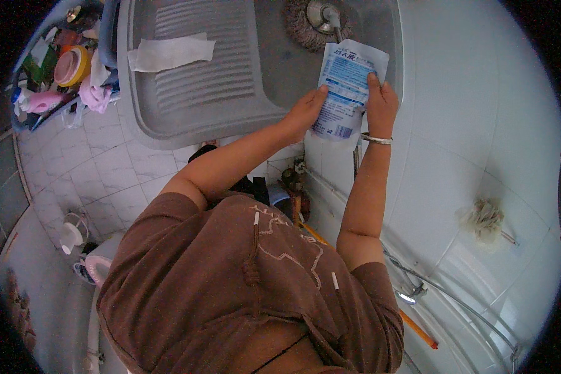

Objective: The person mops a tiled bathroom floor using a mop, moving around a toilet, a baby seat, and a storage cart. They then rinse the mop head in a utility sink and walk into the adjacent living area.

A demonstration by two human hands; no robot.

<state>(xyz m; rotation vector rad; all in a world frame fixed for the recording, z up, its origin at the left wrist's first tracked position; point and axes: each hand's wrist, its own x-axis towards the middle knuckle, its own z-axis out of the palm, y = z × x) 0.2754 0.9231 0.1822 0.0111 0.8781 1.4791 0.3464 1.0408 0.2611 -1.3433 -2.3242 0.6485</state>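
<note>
Both hands grip a white and blue plastic pouch point(343, 100) that bears writing and a printed code. My left hand point(305, 114) pinches its left edge, thumb on the printed face. On the right edge my right hand point(381, 105) has its thumb pressed over the print; a bracelet point(377, 139) circles that wrist. The pouch is held over the front right part of a grey laundry sink point(280, 105) with a ribbed washboard point(205, 89). A folded white cloth or paper point(173, 52) lies across the washboard's ribs. The fingers behind the pouch are hidden.
A mop head point(315, 23) rests in the basin beyond the pouch. At far left, a crowded container holds a yellow-rimmed tub point(72, 65) and a pink bottle point(46, 100). White wall tiles point(449, 93) rise close on the right, with a hose point(453, 285) and a mesh scrubber point(485, 217).
</note>
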